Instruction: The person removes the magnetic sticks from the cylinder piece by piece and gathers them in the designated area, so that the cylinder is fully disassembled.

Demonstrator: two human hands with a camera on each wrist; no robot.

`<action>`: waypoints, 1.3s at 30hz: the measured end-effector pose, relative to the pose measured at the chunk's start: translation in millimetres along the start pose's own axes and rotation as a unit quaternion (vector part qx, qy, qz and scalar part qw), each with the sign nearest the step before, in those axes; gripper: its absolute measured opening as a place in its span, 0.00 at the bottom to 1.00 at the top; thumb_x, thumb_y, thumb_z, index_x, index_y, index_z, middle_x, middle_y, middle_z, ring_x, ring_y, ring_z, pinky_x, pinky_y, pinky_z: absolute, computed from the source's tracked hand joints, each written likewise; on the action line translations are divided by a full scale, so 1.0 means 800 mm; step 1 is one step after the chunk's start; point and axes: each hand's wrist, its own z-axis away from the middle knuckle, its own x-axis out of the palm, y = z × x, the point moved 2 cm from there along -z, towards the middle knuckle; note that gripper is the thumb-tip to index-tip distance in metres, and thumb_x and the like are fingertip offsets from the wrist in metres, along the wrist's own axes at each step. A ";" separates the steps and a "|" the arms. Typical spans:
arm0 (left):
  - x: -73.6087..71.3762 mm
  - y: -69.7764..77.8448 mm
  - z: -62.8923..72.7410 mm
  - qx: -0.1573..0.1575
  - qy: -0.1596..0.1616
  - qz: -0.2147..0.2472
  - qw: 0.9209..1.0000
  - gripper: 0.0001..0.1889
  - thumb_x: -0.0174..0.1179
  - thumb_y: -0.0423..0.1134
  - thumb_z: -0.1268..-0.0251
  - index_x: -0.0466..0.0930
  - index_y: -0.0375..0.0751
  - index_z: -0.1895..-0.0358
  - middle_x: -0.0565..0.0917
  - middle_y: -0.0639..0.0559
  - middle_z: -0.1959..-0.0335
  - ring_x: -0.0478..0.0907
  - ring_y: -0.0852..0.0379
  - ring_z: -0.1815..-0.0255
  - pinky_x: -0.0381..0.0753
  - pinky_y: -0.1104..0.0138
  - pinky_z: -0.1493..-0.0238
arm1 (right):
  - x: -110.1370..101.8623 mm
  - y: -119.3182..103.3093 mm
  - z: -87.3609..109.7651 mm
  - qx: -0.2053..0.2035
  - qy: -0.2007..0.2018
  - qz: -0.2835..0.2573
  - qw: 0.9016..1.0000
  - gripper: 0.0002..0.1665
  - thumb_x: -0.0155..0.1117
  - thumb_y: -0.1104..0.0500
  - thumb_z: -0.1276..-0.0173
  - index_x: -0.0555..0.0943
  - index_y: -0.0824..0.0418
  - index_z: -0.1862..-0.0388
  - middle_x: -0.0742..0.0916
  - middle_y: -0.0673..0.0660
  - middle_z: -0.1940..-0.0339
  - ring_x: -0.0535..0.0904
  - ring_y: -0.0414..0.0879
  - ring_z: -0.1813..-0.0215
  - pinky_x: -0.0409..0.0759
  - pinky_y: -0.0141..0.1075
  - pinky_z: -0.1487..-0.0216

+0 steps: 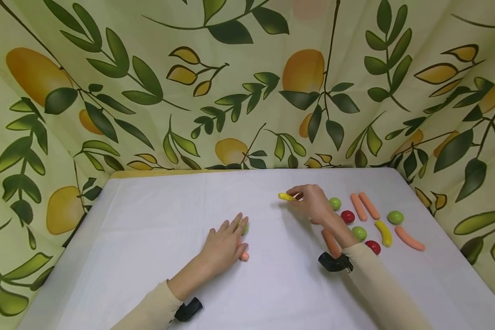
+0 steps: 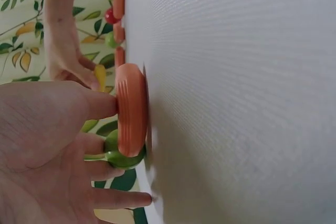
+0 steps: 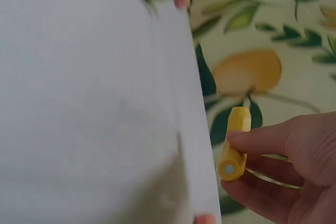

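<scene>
My left hand (image 1: 220,247) lies low over the table with its fingers stretched out. Its thumb touches an orange-pink sausage-shaped toy (image 2: 131,111), which rests on the cloth. Beyond that toy sits a round green toy fruit (image 2: 123,153) close to the fingers; in the head view the hand covers most of both. Raised above the table to the right, my right hand (image 1: 313,201) pinches a yellow toy banana (image 3: 234,142) between thumb and fingers. One end of the banana (image 1: 286,196) sticks out to the left of the fingertips.
At the right of the white-covered table (image 1: 148,211) lie several orange-pink toys (image 1: 409,238), round green toys (image 1: 395,217), red ones (image 1: 348,216) and another yellow banana (image 1: 383,233). My right forearm passes over part of this group. A leaf-patterned curtain (image 1: 247,91) stands behind the table.
</scene>
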 end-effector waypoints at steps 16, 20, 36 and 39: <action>0.001 -0.008 0.000 0.006 -0.014 0.006 1.000 0.33 0.57 0.48 0.29 0.60 0.43 0.25 0.61 0.45 0.24 0.69 0.34 0.34 0.72 0.37 0.46 | -0.066 0.091 -0.044 0.085 0.003 0.045 0.995 0.18 0.70 0.64 0.38 0.83 0.72 0.50 0.86 0.69 0.53 0.81 0.62 0.51 0.80 0.50 0.53; 0.000 -0.009 0.000 0.006 -0.019 0.006 1.000 0.33 0.56 0.48 0.28 0.60 0.44 0.24 0.61 0.45 0.24 0.69 0.34 0.34 0.71 0.37 0.45 | -0.066 0.103 -0.051 0.110 -0.014 0.054 0.992 0.19 0.70 0.64 0.38 0.83 0.72 0.50 0.86 0.70 0.53 0.80 0.62 0.50 0.77 0.53 0.48; -0.001 -0.008 0.001 0.008 -0.027 0.013 1.000 0.33 0.55 0.48 0.28 0.58 0.46 0.24 0.59 0.48 0.23 0.68 0.34 0.33 0.70 0.37 0.43 | -0.067 0.120 -0.051 0.157 -0.064 0.051 0.984 0.23 0.70 0.62 0.37 0.80 0.74 0.46 0.83 0.70 0.51 0.78 0.60 0.51 0.76 0.51 0.47; -0.002 -0.008 0.000 0.010 -0.028 0.013 0.999 0.33 0.55 0.49 0.27 0.58 0.46 0.24 0.59 0.47 0.23 0.68 0.34 0.33 0.70 0.37 0.43 | -0.071 0.112 -0.047 0.143 -0.058 0.063 0.986 0.22 0.68 0.62 0.36 0.80 0.74 0.46 0.83 0.71 0.50 0.77 0.63 0.49 0.75 0.53 0.46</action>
